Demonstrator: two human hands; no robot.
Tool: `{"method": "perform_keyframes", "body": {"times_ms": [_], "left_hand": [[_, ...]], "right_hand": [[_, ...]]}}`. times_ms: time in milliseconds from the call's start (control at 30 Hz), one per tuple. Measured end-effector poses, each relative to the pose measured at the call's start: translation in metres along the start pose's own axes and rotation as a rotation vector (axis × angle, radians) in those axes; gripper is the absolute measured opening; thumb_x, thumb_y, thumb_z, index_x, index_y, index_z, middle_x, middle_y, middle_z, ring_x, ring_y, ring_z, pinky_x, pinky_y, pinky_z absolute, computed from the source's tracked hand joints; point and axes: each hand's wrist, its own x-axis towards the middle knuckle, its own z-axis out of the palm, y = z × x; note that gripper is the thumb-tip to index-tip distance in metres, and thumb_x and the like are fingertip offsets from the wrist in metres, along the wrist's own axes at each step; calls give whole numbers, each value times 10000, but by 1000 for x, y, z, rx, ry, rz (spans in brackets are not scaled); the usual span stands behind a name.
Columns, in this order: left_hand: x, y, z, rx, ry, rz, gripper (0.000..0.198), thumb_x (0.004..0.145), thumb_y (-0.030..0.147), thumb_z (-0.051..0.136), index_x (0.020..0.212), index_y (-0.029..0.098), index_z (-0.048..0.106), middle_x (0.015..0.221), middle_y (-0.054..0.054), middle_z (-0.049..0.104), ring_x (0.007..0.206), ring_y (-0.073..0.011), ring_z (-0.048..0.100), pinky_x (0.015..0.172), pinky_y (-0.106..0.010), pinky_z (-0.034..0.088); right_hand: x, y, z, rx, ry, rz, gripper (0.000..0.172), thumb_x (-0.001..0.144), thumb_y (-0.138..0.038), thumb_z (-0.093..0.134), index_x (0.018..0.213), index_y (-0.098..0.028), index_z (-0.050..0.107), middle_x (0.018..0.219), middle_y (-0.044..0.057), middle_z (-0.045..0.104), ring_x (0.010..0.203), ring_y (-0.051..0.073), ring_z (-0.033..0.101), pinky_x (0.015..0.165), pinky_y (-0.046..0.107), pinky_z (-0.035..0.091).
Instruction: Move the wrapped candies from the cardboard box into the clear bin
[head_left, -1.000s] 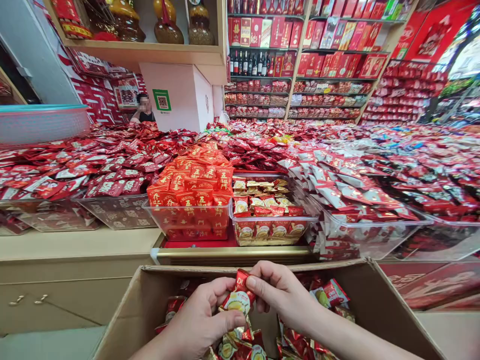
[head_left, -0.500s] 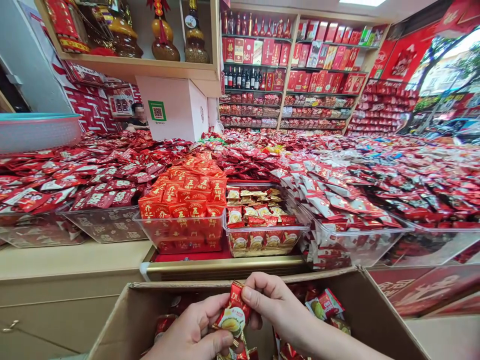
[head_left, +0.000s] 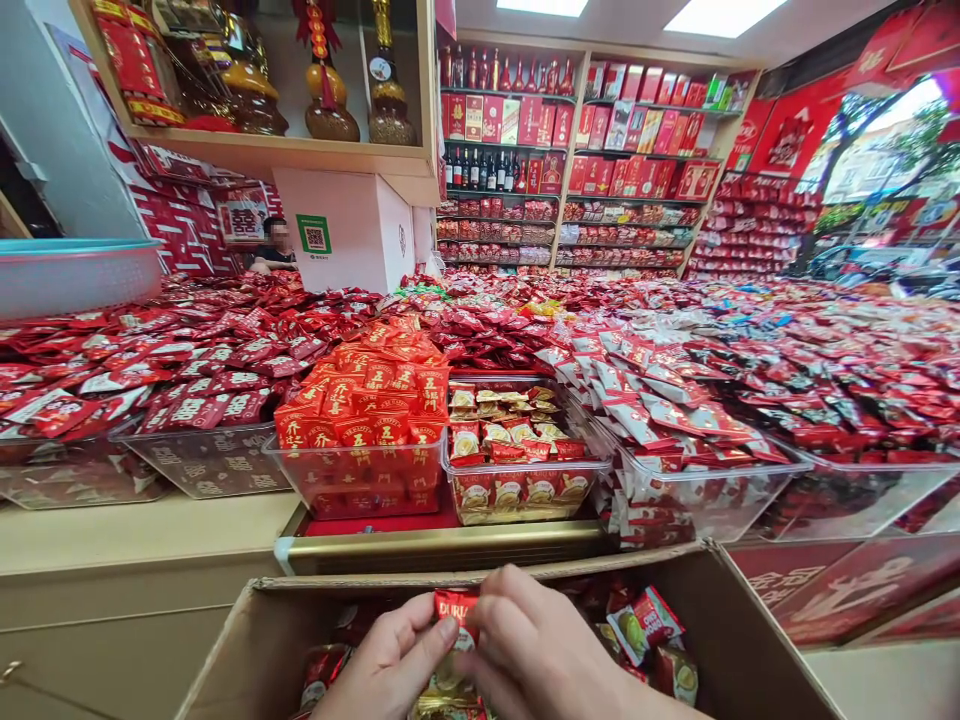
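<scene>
Over the open cardboard box, my left hand (head_left: 401, 660) is closed on a small red candy packet (head_left: 453, 604) lettered "DURIAN", with the thumb across its front. My right hand (head_left: 544, 650) is closed too, its fingers curled over the packet's right side. Its lower fingers are smeared by motion, and whatever they grip is hidden. Below the hands, gold and red wrappers show only in part. More wrapped candies (head_left: 646, 625) lie in the box (head_left: 739, 640), mostly behind my hands and wrists.
Just beyond the box, a clear bin (head_left: 532, 505) holds durian candies in rows. Beside it stands a bin of orange-red packets (head_left: 360, 430); a bin of white and red packets (head_left: 660, 400) is to the right. A gold counter edge (head_left: 450, 548) runs between bins and box.
My right hand has turned and curled in, now covering the packet's right side instead of pinching its upper corner. The packet has shifted slightly left and lower. The view has tilted up a little.
</scene>
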Motion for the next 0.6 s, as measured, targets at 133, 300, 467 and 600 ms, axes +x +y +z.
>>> {"method": "perform_keyframes", "body": {"times_ms": [133, 300, 467, 600], "left_hand": [[-1, -5, -3, -67, 201, -134, 421, 649, 486, 606, 918, 163, 620, 827, -34, 658, 848, -220, 554, 782, -311, 413], [-4, -11, -6, -171, 332, -236, 404, 550, 521, 661, 689, 145, 619, 570, 26, 605, 630, -150, 542, 597, -224, 414], [-4, -5, -11, -202, 228, -223, 410, 682, 549, 527, 706, 143, 576, 517, 21, 584, 501, -126, 517, 463, -205, 357], [-6, -1, -12, -185, 85, -156, 444, 768, 538, 409, 810, 122, 557, 621, -56, 654, 548, -153, 580, 472, -209, 351]], "right_hand": [[0, -4, 11, -357, 146, -251, 53, 754, -229, 477, 734, -190, 507, 631, 1, 559, 514, 123, 469, 425, 228, 324], [2, -5, 15, -467, 250, -384, 148, 743, -117, 410, 725, -168, 548, 552, -6, 560, 425, 116, 414, 373, 250, 249], [6, -7, -6, -441, 159, -429, 192, 764, -84, 391, 674, -143, 550, 761, 50, 636, 498, 114, 443, 424, 244, 322], [19, 4, -50, -435, 22, -284, 220, 826, -146, 348, 757, -142, 557, 934, 72, 610, 677, 132, 495, 600, 255, 409]]}}
